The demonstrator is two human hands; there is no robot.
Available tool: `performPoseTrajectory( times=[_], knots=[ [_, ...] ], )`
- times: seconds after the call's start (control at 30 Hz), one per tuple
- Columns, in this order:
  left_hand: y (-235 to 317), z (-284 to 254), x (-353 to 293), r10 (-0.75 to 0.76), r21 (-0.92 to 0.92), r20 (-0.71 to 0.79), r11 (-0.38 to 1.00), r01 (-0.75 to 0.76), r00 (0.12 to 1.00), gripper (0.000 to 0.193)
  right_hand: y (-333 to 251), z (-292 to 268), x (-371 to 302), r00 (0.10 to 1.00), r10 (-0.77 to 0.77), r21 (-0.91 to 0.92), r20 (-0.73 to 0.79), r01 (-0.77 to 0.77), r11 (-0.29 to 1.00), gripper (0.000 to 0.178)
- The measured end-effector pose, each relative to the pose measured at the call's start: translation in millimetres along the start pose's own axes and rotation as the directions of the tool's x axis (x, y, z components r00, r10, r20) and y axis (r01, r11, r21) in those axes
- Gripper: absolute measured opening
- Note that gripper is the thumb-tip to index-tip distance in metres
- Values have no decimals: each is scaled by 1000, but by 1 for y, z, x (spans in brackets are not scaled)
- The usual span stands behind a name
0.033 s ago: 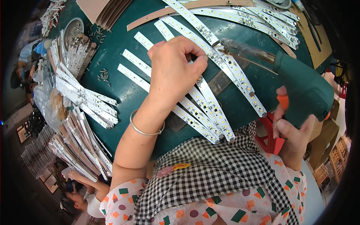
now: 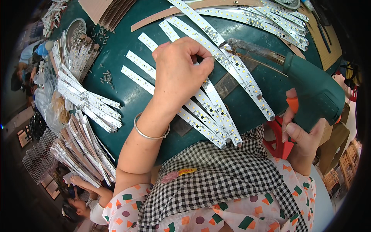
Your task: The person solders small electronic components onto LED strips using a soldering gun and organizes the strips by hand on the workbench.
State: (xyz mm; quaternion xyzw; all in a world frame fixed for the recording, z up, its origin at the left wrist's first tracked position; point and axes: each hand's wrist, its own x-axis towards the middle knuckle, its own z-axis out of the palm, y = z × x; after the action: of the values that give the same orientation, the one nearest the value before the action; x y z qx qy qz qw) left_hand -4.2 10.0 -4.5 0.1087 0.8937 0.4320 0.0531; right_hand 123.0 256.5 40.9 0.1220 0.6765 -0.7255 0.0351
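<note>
My right hand [image 2: 303,135] is wrapped around the handle of a green soldering gun [image 2: 315,83] with an orange trigger. Its dark metal tip reaches leftward over a white LED strip [image 2: 243,71]; whether it touches the board I cannot tell. Just left of the tip is my left hand [image 2: 181,69], with thumb and forefinger pinched together near the edge of that strip. Whatever the pinch holds is too small or hidden to make out. Beneath the left hand, several more LED strips [image 2: 135,79] lie fanned out, their middles covered by it.
More LED strips [image 2: 270,21] overlap at the back right, near a tan curved band [image 2: 170,15]. Bundled strips [image 2: 83,149] stand at the left, below a metal bowl [image 2: 75,33] of small parts. Loose parts [image 2: 106,77] lie on the green table [image 2: 104,58]. Another person [image 2: 83,205] is at lower left.
The soldering gun has shifted very slightly right, with its tip a little higher. My left hand and the strips look unmoved.
</note>
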Motion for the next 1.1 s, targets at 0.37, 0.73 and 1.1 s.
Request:
performPoseTrajectory(
  times=[0.37, 0.73, 1.1],
  knots=[
    [4, -3, 5, 8, 47, 42, 999, -10, 999, 8, -2, -3, 11, 1000, -24, 36, 7, 24, 999, 70],
    [3, -4, -2, -14, 3, 25, 1000, 14, 1000, 6, -23, -27, 50, 949, -291, 248, -119, 312, 917, 68],
    [3, -3, 1, 119, 60, -40, 991, -116, 992, 6, -11, -28, 91, 906, -342, 77, -250, 371, 925, 50]
  ],
)
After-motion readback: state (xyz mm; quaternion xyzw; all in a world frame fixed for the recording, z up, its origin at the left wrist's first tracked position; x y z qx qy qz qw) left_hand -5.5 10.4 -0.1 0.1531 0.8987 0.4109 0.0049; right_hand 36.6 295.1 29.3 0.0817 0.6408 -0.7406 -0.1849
